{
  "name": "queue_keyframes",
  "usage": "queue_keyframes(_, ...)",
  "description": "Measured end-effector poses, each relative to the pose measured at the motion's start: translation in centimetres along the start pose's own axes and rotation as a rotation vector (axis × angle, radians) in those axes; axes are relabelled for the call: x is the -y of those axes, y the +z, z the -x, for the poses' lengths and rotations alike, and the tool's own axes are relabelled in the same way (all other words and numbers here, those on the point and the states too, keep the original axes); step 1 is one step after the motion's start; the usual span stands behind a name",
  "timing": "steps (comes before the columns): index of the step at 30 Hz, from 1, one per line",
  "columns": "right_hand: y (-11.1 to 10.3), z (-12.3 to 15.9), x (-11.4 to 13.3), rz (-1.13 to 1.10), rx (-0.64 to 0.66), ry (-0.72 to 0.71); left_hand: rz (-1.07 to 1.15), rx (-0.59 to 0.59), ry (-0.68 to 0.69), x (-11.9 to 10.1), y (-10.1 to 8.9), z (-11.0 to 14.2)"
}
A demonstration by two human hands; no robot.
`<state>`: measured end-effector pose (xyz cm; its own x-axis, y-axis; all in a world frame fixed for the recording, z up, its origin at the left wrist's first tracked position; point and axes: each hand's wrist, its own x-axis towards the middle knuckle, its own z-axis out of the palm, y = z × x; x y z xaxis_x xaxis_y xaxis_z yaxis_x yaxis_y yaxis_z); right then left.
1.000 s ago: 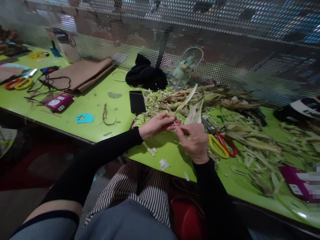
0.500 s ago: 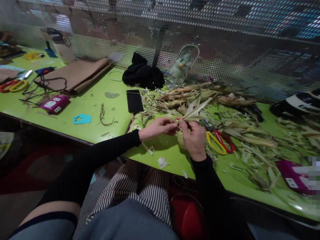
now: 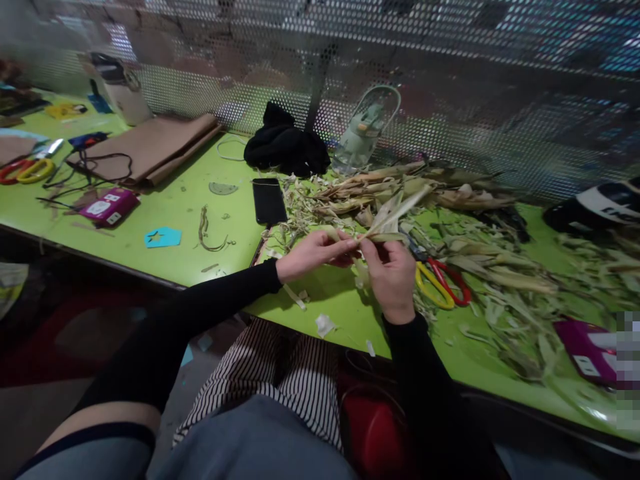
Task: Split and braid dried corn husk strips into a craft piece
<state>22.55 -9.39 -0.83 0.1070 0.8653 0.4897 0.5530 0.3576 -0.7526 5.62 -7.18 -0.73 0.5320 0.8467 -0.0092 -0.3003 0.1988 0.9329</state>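
Observation:
My left hand [image 3: 314, 255] and my right hand [image 3: 391, 277] meet above the near part of the green table [image 3: 165, 207]. Both pinch the base of a pale dried corn husk strip [image 3: 393, 213], which points up and to the right from my fingertips. A heap of dried corn husks [image 3: 415, 190] lies just behind my hands. Scissors with one yellow and one red handle [image 3: 440, 283] rest on the table right beside my right hand. Both arms wear black sleeves.
A black phone [image 3: 269, 201] lies left of the husks, with a black cloth [image 3: 287, 147] and a pale green bottle [image 3: 363, 130] behind. Farther left are brown paper [image 3: 147, 147], a magenta box [image 3: 103, 207], a blue paper shape [image 3: 163, 237] and another pair of scissors [image 3: 23, 170]. Perforated metal screen [image 3: 450, 80] backs the table.
The husk, standing taller and broader a second ago, now lies narrower and tilted to the right. My hands have drawn closer together and shifted slightly up.

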Motion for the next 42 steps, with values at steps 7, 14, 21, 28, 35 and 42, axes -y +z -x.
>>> queue_keyframes(7,0.1,-0.3,0.1,-0.117,0.058,0.088,0.057,-0.123,0.014,0.2,0.0,-0.3)
queue_keyframes(14,0.0,-1.1,-1.3,-0.164,0.236,0.271,0.073,0.076,-0.107,-0.6,0.3,0.2)
queue_keyframes(21,-0.5,-0.6,0.3,-0.15,0.067,0.049,-0.06,0.099,-0.075,-0.2,-0.5,-0.3)
queue_keyframes(28,0.4,-0.6,0.0,-0.415,0.137,0.227,-0.272,0.083,0.195,0.6,-0.1,0.1)
queue_keyframes(35,0.5,-0.8,-0.9,-0.478,0.173,0.314,-0.431,0.214,0.27,0.6,-0.4,0.3)
queue_keyframes(42,-0.1,-0.7,-0.3,-0.148,-0.102,-0.017,-0.172,0.077,0.129,0.3,-0.7,-0.1)
